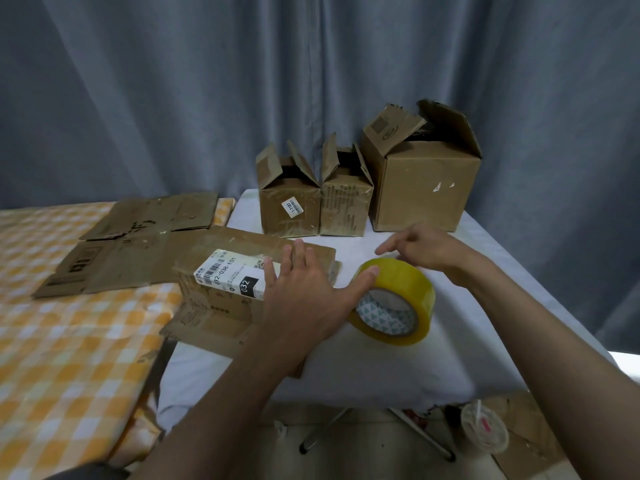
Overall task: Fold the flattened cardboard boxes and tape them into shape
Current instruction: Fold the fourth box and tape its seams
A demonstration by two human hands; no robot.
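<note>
1. We see the left hand (300, 285) lying flat on the box (221, 289), with straight, spread fingers on its top beside the white label (230, 273). The thumb reaches to the right and touches the top of the tape roll (394, 301).
2. The box stands at the left edge of the white table (381, 368), and its lower flaps are spread out under it.
3. The tape roll – yellow, with a patterned core – stands on its edge just beside the box, on the right.
4. The right hand (424, 249) is behind the roll, with loose fingers pointing left. It seems to hold nothing, but we cannot tell if a fingertip touches the roll.
5. Three folded boxes stand at the back of the table with open top flaps – two small ones (289, 202) (346, 199) side by side and a large one (422, 181) on the right.
6. Flat cardboard (131, 244) lies on the checked cloth (69, 341) to the left.
7. A grey curtain (173, 98) hangs behind.
</note>
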